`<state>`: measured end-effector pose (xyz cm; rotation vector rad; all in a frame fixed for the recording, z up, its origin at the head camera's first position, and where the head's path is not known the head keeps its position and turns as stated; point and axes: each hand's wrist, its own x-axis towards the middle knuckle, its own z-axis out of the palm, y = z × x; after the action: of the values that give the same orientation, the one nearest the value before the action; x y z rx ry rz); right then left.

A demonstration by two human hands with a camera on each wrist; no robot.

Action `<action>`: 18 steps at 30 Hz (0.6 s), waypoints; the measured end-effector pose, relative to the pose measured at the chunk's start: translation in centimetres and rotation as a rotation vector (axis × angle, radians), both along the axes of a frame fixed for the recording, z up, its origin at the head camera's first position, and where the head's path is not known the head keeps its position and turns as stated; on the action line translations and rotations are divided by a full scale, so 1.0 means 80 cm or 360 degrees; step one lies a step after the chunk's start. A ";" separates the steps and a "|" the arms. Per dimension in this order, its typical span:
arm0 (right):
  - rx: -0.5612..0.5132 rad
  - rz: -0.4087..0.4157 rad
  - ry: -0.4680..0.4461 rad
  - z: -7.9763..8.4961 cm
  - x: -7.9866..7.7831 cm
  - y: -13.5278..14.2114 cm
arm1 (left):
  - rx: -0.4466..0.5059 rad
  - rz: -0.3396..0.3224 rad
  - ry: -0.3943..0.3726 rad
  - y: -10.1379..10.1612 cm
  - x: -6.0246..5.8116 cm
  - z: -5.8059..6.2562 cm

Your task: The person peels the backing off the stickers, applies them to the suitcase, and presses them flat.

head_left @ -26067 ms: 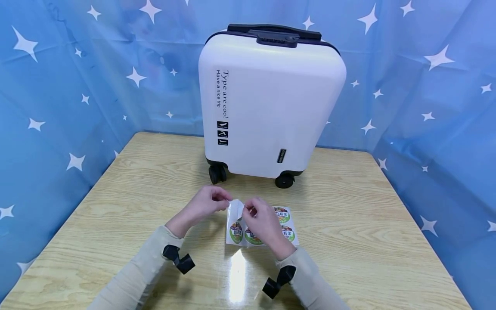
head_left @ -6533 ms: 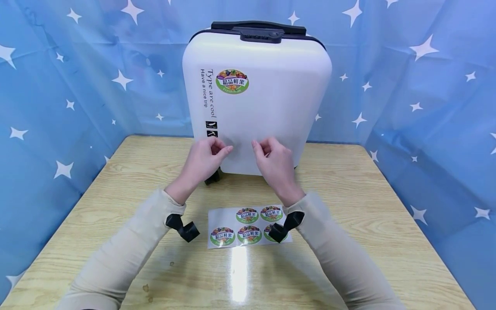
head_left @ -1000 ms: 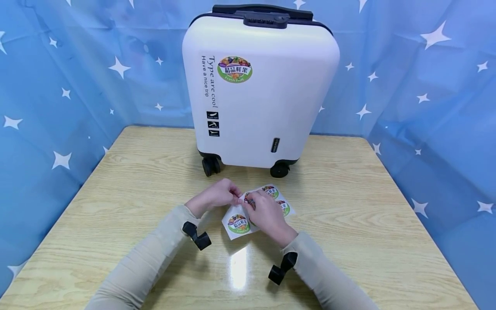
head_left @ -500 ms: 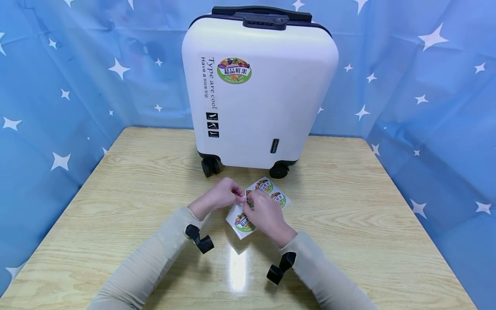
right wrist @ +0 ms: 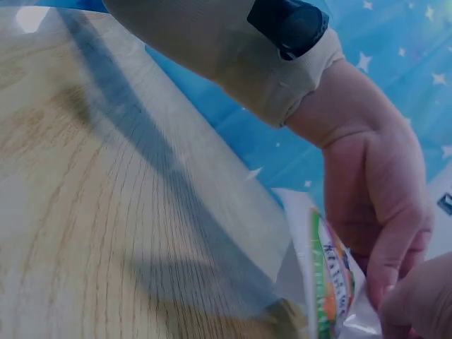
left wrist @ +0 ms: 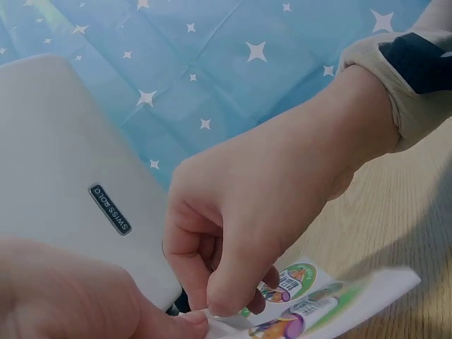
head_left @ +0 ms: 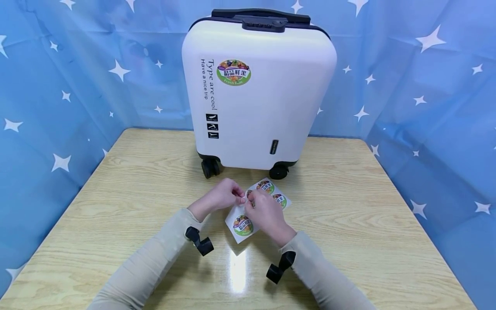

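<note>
Tilted off the table, a white sheet of oval fruit stickers (head_left: 229, 220) is between both hands. My left hand (head_left: 221, 196) pinches its left edge with thumb and fingers. Close against those fingertips, my right hand (head_left: 268, 215) pinches the sheet too, covering its middle; whether a sticker edge is lifted there is hidden. In the left wrist view, the sheet (left wrist: 385, 293) curves up beside the right hand (left wrist: 247, 201). A white suitcase (head_left: 267, 99) stands upright behind, with one "Fresh fruit" sticker (head_left: 234, 73) on its upper left front.
The suitcase rests on black wheels (head_left: 279, 171) at the back of the wooden table (head_left: 368, 224). A blue star-patterned curtain (head_left: 407, 86) surrounds the table's back and sides. Each wrist wears a small black camera (head_left: 201, 243).
Since the oldest frame, a sticker has appeared on the suitcase. Both hands have come down from the suitcase to the sheet, now turned and lifted. Over the last half second the sheet shifts slightly.
</note>
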<state>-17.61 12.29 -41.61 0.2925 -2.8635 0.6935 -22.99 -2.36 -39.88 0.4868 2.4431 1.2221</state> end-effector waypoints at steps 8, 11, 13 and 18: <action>0.0006 -0.0018 -0.0009 -0.001 -0.003 0.006 | -0.0077 -0.0034 0.0058 -0.004 0.000 0.005; 0.0001 -0.0037 -0.0022 -0.001 -0.004 0.008 | -0.0091 -0.0036 0.0069 -0.005 -0.001 0.004; -0.0008 -0.0052 -0.0027 -0.002 -0.005 0.010 | -0.0109 -0.0025 0.0069 -0.006 -0.001 0.004; -0.0032 -0.0072 -0.0039 -0.001 -0.004 0.013 | -0.0181 0.0010 0.0117 -0.006 -0.001 0.002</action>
<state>-17.97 13.34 -41.71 0.2173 -2.8748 0.7222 -23.07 -2.86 -39.75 0.5001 2.5608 1.0781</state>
